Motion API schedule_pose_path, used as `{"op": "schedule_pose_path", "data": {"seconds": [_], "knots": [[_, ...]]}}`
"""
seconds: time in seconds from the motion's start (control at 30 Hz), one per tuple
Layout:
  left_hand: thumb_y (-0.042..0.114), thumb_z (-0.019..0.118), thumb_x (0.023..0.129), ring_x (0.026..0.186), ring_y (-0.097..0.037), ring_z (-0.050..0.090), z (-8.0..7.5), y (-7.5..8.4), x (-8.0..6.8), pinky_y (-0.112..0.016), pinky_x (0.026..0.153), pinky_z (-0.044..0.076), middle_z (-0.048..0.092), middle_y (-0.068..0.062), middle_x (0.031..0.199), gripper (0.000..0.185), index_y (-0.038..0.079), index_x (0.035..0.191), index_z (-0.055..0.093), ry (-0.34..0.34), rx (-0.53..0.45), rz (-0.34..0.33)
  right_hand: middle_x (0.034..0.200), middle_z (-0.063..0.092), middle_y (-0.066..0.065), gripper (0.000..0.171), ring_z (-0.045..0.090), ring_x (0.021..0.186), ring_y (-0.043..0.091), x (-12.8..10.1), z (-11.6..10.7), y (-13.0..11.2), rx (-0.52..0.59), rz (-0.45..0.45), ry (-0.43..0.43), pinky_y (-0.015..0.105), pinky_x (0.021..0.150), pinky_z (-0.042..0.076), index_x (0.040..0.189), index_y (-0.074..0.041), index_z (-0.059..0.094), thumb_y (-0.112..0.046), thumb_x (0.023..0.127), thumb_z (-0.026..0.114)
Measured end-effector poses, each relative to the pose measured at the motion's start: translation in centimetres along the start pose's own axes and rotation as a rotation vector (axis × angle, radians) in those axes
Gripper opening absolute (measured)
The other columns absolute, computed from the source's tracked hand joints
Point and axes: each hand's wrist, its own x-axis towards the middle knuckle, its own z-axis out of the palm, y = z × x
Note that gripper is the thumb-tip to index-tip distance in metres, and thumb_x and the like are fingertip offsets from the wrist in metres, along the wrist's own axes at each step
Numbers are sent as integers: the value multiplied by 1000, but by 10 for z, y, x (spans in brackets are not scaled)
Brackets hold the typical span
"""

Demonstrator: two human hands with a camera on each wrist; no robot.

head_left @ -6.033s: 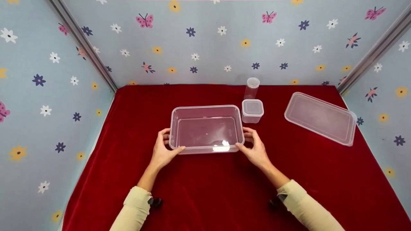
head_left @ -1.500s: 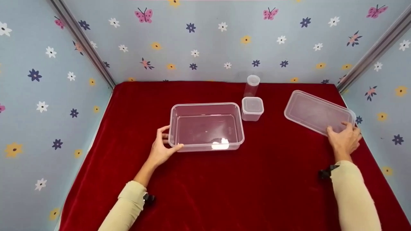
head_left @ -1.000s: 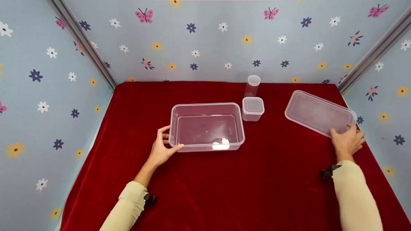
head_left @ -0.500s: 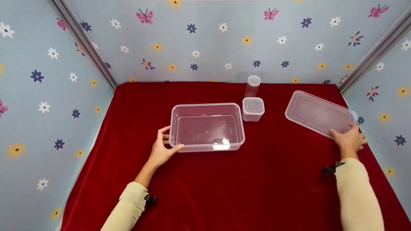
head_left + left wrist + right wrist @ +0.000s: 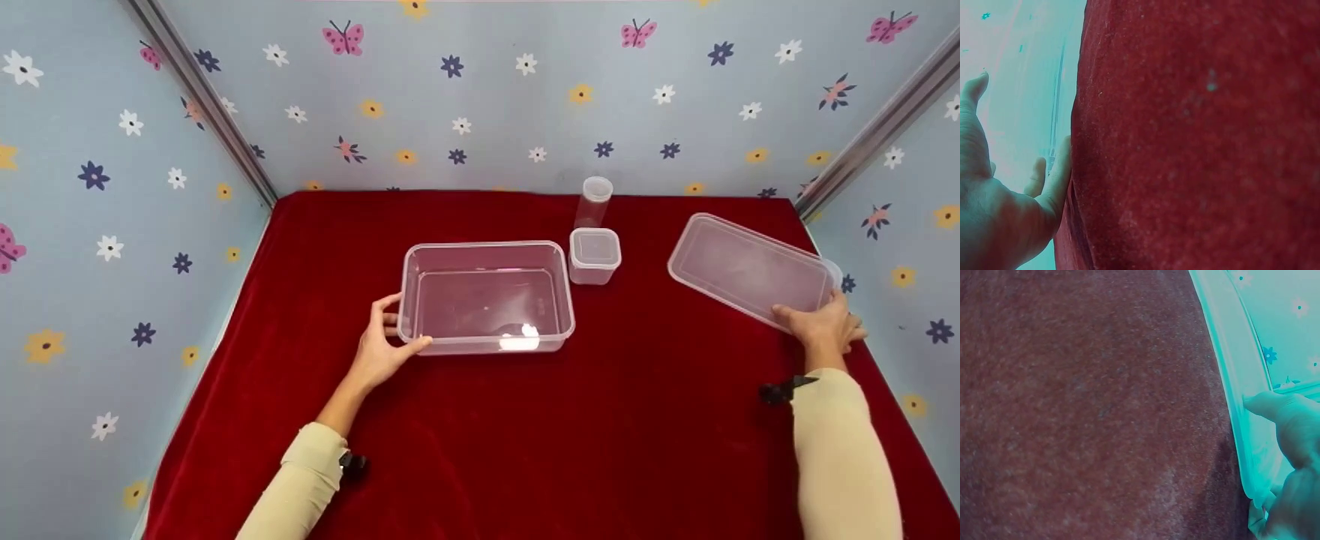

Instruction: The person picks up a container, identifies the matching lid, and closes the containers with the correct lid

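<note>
The left hand (image 5: 377,351) gripped the near-left corner of the open clear container (image 5: 487,296). The right hand (image 5: 825,327) pinched the near-right corner of the flat lid (image 5: 748,268), far right on the red cloth (image 5: 525,435).

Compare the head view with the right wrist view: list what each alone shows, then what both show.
Head view only: the left hand gripping the open rectangular container, the small square lidded box, the tall round jar and the flowered walls. Right wrist view only: a close look at a fingertip against the lid's edge. Both: the right hand on the flat lid, and the red cloth.
</note>
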Motion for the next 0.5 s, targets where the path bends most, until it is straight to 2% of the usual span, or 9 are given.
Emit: {"op": "schedule_pose_path", "data": {"seconds": [0.1, 0.27, 0.5], "knots": [[24, 96, 88, 117, -39, 73, 0, 0, 0, -45, 103, 57, 68, -23, 133, 96, 20, 166, 42, -4, 5, -1, 182, 14, 41, 117, 13, 163, 59, -1, -2, 0, -38, -18, 10, 77, 136, 18, 179, 0, 7, -52, 100, 76], [24, 96, 89, 116, -38, 73, 0, -1, 0, -44, 104, 56, 68, -23, 132, 95, 20, 166, 42, -1, 6, -2, 182, 17, 40, 117, 19, 163, 61, -2, -4, -2, -38, -48, 13, 75, 136, 11, 178, 2, 5, -51, 101, 76], [24, 96, 88, 117, -38, 73, 0, -1, 1, -45, 105, 56, 68, -22, 133, 95, 20, 166, 42, 0, 8, -2, 184, 5, 39, 125, 9, 166, 62, -2, -7, -3, -22, -17, -21, 77, 139, 13, 178, 1, -6, -53, 100, 75]]}}
